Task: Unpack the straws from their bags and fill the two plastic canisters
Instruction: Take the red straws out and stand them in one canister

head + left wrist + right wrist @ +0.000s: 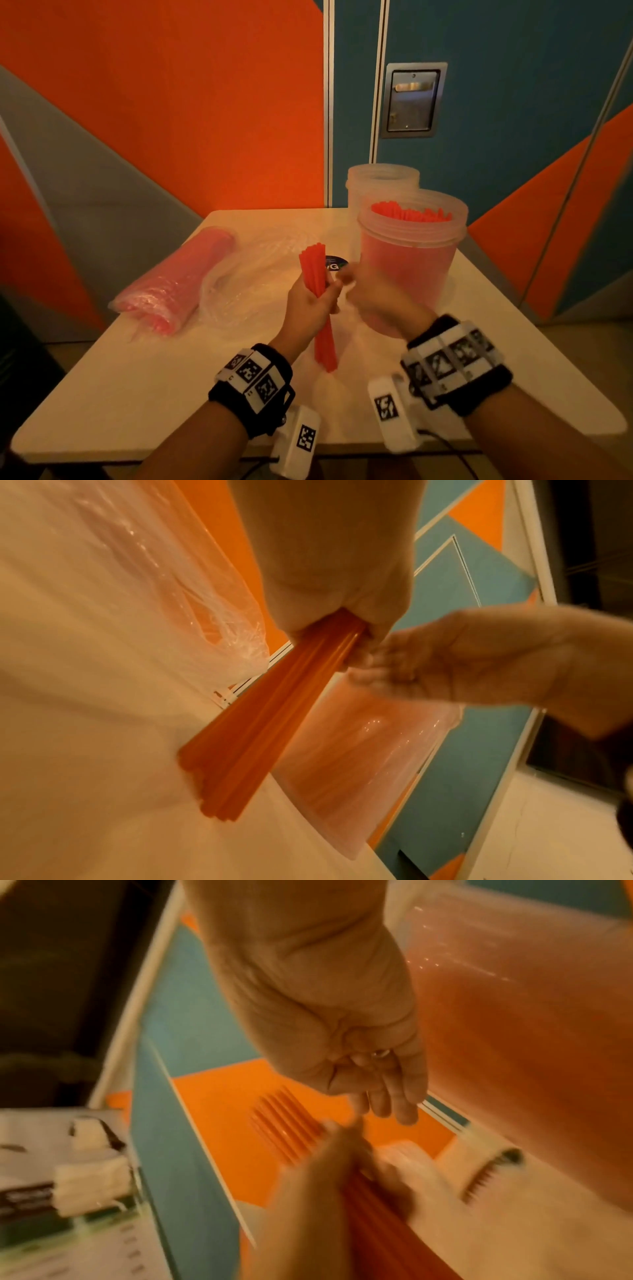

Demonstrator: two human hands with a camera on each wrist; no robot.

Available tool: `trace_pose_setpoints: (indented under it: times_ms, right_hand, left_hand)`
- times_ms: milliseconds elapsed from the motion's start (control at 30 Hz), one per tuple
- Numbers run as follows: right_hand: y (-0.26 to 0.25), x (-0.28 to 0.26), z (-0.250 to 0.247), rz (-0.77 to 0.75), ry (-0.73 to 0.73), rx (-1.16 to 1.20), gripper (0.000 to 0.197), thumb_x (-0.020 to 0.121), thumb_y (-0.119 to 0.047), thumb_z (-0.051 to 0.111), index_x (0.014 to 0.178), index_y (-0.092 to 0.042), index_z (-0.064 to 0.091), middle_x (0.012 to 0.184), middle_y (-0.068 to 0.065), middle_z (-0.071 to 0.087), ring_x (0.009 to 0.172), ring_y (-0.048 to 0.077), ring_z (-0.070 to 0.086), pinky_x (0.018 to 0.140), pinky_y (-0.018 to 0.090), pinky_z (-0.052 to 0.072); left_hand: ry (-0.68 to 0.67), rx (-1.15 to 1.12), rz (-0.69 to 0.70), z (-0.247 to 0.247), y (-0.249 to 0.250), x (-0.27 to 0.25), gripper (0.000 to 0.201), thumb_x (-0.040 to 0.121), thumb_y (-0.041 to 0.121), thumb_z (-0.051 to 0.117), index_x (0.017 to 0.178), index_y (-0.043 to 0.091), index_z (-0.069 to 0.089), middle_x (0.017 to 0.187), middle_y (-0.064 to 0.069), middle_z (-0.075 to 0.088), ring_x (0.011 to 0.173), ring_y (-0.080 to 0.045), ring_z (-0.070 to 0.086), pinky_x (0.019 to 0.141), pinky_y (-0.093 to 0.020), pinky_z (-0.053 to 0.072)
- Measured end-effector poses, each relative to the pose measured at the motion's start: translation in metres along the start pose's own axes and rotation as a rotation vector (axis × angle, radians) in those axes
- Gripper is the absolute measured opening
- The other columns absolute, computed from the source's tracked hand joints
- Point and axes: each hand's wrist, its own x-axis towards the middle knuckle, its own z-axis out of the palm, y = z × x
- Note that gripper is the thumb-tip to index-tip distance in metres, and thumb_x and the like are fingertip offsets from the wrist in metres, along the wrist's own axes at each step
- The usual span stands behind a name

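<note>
At the centre of the head view, a person's left hand [312, 301] holds a bundle of red straws [318, 291] in a closed grip, fingers wrapped round the middle of the bundle. The straws stand nearly upright, and in the left wrist view their lower ends meet the pale desk [144, 387]. The right hand [371, 298], blurred, sits just right of the bundle with its fingers near the straws; whether that grip is open or pinching anything cannot be told, though the right wrist view shows its fingers [394, 1096] loosely bent and pointing down beside the straw tops.

Right of the hands, in the centre right of the frame, stands a clear plastic canister [411, 270] packed with red straws whose tips show at its open mouth. A second canister [380, 181] stands directly behind it, touching or nearly so, and looks empty from this angle.

At centre left of the frame a sealed bag of red straws [171, 284] lies on the desk, running diagonally. Between it and the hands lies a crumpled clear plastic bag [246, 277], flattened on the desk. A dark round sticker [334, 263] shows on the desk just beyond the held bundle.

Both wrists carry black bands with black-and-white marker tags. Orange, grey and teal wall panels fill the upper frame.
</note>
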Motion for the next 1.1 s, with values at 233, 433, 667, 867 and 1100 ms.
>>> trace_pose_setpoints:
  times_ms: [233,433,667,867,1100]
  right_hand:
    - [-0.082,-0.01,-0.043,-0.314,0.084,-0.144,0.034,0.098,-0.034,0.038,0.118,-0.013,0.056,0.114,0.005,0.06,0.104,0.022,0.055,0.087,0.034,0.044]
    - [-0.07,-0.022,0.006,-0.414,0.113,-0.702,0.025,0.093,-0.012,0.042,0.114,-0.004,0.053,0.113,0.015,0.056,0.103,0.035,0.054,0.072,0.035,0.038]
    - [-0.079,-0.023,-0.033,-0.297,0.293,-0.79,0.024,0.095,-0.013,0.043,0.106,-0.008,0.063,0.11,0.009,0.062,0.1,0.027,0.061,0.067,0.031,0.038]
    - [-0.126,-0.033,-0.135,-0.415,0.603,-0.77,0.021,0.093,-0.014,0.045,0.105,-0.004,0.059,0.099,0.016,0.057,0.098,0.034,0.059,0.069,0.037,0.038]
    - [-0.14,-0.038,-0.204,-0.427,0.862,-0.802,0.015,0.094,-0.014,0.041,0.088,-0.009,0.053,0.085,0.012,0.041,0.083,0.031,0.046,0.067,0.034,0.031]
  left_hand:
    - [0.05,0.093,0.03,0.012,0.005,-0.008,0.019,0.084,0.009,0.065,0.071,0.016,0.052,0.057,-0.004,0.055,0.045,-0.009,0.051,0.051,-0.027,0.046]
    - [0.099,0.104,-0.038,0.017,-0.008,-0.015,0.02,0.092,-0.006,0.048,0.079,0.007,0.056,0.076,-0.001,0.055,0.087,-0.023,0.049,0.061,-0.007,0.039]
    - [0.052,0.286,0.153,0.029,0.045,-0.009,0.026,0.09,0.017,0.053,0.1,-0.005,0.063,0.105,-0.022,0.064,0.101,-0.031,0.058,0.079,-0.032,0.042]
    - [0.12,0.172,0.426,0.048,0.158,0.032,0.028,0.069,0.025,0.051,0.05,0.025,0.031,0.042,0.012,0.034,0.036,0.005,0.035,0.036,-0.017,0.021]
    - [0.114,0.005,0.573,0.088,0.217,0.082,0.029,0.078,0.007,0.061,0.055,0.011,0.043,0.048,-0.001,0.038,0.04,0.003,0.043,0.04,-0.011,0.023]
